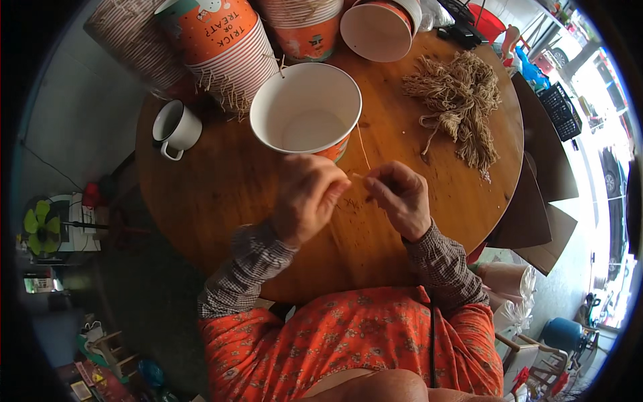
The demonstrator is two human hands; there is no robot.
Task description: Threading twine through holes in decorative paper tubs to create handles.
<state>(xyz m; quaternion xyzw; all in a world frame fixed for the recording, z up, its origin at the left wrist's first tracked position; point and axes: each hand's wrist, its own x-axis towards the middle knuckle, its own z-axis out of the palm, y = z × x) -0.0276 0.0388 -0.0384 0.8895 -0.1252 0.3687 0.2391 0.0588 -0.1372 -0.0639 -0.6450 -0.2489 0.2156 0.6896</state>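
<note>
A large white-lined paper bucket (303,114) with an orange outside stands upright in front of me on the round wooden table. A thin tan cord (364,144) runs down from its right side to my hands. My right hand (403,197) pinches the cord between thumb and forefinger. Close by, my left hand (309,196) is closed and a little blurred, its fingertips at a short bit of the cord between the hands. Another piece of cord sticks up from the bucket's far left rim. Both hands are just nearer to me than the bucket.
A tangled heap of tan cords (462,100) lies at the right of the wooden table (221,201). Stacked orange buckets (224,47) stand at the back left, with more cord ends on them. A white mug (182,127) is at the left, and a tipped bucket (375,33) lies at the back.
</note>
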